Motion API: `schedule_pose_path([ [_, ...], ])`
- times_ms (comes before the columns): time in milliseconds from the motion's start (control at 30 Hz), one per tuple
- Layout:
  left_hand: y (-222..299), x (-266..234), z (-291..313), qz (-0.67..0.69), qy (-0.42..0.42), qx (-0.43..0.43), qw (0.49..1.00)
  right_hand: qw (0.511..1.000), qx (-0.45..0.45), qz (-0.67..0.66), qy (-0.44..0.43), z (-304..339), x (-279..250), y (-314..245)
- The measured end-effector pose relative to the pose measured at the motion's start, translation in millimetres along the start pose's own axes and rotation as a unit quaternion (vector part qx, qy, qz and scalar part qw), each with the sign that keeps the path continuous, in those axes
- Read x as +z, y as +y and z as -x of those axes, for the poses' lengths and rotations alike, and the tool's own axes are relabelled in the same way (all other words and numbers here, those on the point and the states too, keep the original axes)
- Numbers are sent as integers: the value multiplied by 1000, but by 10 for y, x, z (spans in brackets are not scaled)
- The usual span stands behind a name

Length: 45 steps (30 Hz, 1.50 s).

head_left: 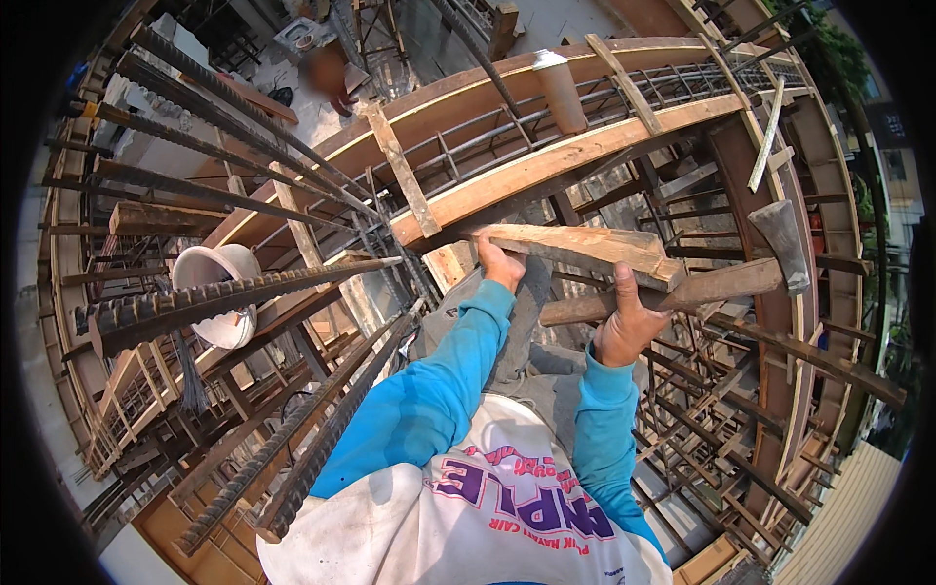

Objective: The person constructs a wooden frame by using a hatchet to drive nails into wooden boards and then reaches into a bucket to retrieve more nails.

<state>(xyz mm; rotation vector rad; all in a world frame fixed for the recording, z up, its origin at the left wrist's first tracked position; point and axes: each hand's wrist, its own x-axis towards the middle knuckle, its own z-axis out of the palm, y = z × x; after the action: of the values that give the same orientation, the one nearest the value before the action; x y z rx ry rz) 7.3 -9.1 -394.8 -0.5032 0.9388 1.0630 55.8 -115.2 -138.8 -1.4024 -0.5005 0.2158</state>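
Note:
My left hand (499, 261) is closed round the left end of a short, rough-cut piece of timber (585, 244), just below the formwork beam. Lower right, my right hand (629, 322) grips the wooden handle (721, 286) of a hatchet-like tool, its thumb pointing up beside the timber's right end. The tool's grey metal head (782, 246) is at the far right, past the hand. The handle's other end sticks out left of my right hand, beneath the timber. The fingers under the handle are mostly hidden.
Thick ribbed steel bars (234, 297) jut across the left. A whitish bucket (216, 336) is behind them. Curved wooden formwork (575, 151) with rebar inside spans ahead, a tan bottle (560, 93) on it. Scaffolding lies below right. A person (327, 73) is at the far upper left.

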Motion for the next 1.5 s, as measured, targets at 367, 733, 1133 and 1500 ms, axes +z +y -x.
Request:
schedule_pose_path([
  [367, 467, -193, -165, 35, -77, -119, 989, 986, 131, 58, -85, 249, 787, 1252],
  [733, 493, -264, -494, 9, -5, -90, 996, 966, 93, 194, -144, 247, 852, 1374],
  [1133, 461, -213, -357, 16, 1, -79, 997, 964, 110, 166, -176, 244, 941, 1214],
  [1500, 502, -200, -371, -30, 20, -7, 999, 942, 64, 245, -222, 221, 1133, 1213],
])
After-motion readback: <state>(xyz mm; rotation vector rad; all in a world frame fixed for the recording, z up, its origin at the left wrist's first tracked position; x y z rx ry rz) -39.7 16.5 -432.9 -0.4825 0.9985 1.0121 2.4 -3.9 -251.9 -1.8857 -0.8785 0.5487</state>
